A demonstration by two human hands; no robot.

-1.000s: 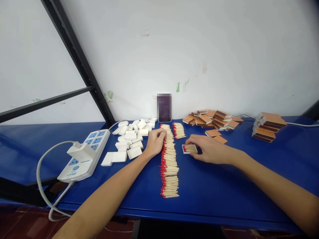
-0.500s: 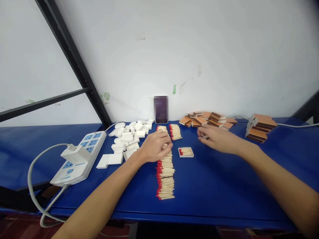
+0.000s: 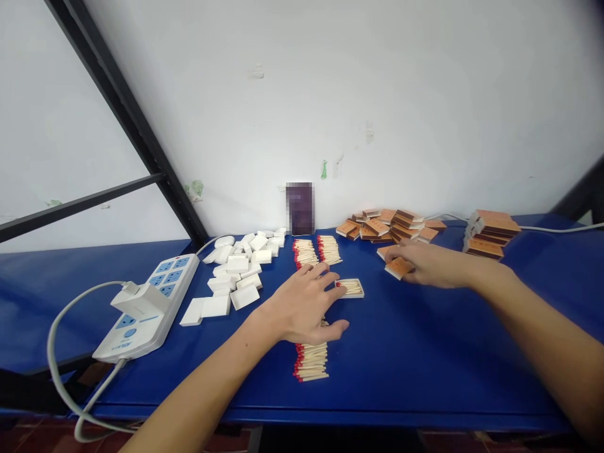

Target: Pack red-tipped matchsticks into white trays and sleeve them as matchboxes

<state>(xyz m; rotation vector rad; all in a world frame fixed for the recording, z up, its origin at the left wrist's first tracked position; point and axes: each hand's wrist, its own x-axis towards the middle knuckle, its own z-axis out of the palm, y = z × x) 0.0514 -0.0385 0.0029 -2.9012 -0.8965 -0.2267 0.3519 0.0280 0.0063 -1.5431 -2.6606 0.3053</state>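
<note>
— Right hand (image 3: 419, 264)?
— It no longer holds the filled tray (image 3: 352, 296); its grip now encloses an orange matchbox cover (image 3: 399, 269).
— Left hand (image 3: 306, 309)?
— Now spread, its fingers (image 3: 336, 292) reaching the tray's edge.

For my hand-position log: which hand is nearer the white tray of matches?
Left: the left hand is over the match row, at the left end of the tray. The right hand is farther right, holding an orange matchbox sleeve.

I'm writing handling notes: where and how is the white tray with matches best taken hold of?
The white tray is probably best pinched by its long walls, coming from the right: it lies flat, open side up with matches inside, and the left grip crowds its left end.
</note>
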